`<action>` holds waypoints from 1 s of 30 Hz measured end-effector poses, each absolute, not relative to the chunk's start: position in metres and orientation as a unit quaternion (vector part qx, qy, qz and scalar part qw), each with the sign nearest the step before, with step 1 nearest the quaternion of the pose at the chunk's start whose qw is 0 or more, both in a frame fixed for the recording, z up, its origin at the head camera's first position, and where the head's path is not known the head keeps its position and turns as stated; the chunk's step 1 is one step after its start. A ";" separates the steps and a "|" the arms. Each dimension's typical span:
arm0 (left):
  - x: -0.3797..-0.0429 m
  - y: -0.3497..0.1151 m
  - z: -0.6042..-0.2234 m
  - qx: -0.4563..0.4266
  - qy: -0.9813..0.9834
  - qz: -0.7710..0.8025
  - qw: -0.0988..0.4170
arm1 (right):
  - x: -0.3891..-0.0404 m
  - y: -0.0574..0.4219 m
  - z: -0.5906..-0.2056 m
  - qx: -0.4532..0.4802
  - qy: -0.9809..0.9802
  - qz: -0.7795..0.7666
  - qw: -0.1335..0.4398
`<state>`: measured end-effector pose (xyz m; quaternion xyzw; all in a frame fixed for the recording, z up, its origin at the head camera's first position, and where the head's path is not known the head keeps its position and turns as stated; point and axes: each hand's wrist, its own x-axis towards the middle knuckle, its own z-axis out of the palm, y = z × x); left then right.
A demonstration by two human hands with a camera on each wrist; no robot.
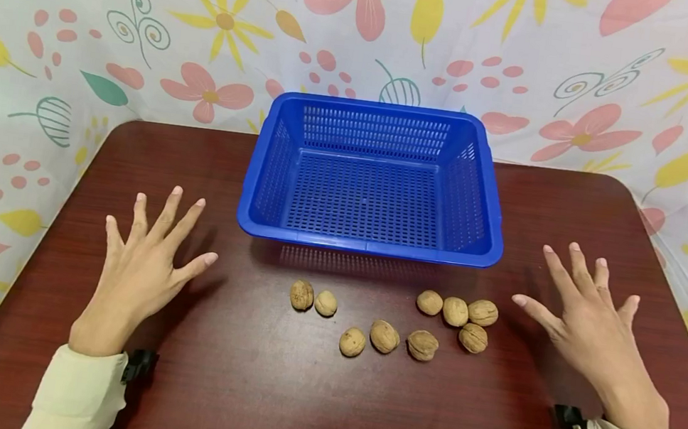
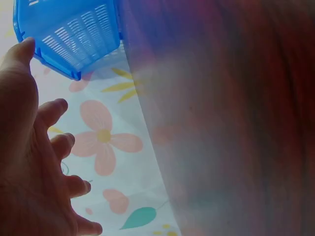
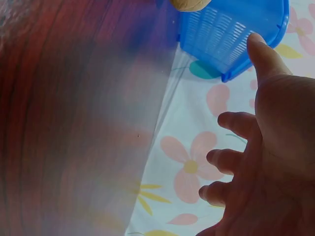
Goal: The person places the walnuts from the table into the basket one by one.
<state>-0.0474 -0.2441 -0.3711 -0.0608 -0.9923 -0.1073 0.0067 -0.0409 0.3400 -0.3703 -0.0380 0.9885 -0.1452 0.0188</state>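
Note:
Several walnuts lie on the table in front of the basket. A pair sits at the left, with one darker walnut [image 1: 302, 295] beside a paler one [image 1: 326, 303]. Three more, among them a walnut [image 1: 384, 337], form a loose row nearer the person. At the right is a cluster, including a walnut [image 1: 473, 338]. My left hand [image 1: 140, 272] is spread with straight fingers, left of the walnuts and holding nothing. Likewise spread, my right hand [image 1: 594, 331] is apart from the cluster on its left. The right wrist view shows part of a walnut [image 3: 191, 4] at the top.
A blue perforated plastic basket [image 1: 368, 247] stands at the table's back middle, with no contents visible. The dark red-brown wooden table [image 1: 320, 412] has rounded back corners. A flower-patterned white cloth [image 1: 363, 59] hangs behind it and along both sides.

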 end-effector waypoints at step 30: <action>-0.094 -0.212 -0.379 -0.171 -0.890 -0.422 -0.011 | -0.037 0.319 -0.383 -0.151 0.894 -0.415 0.080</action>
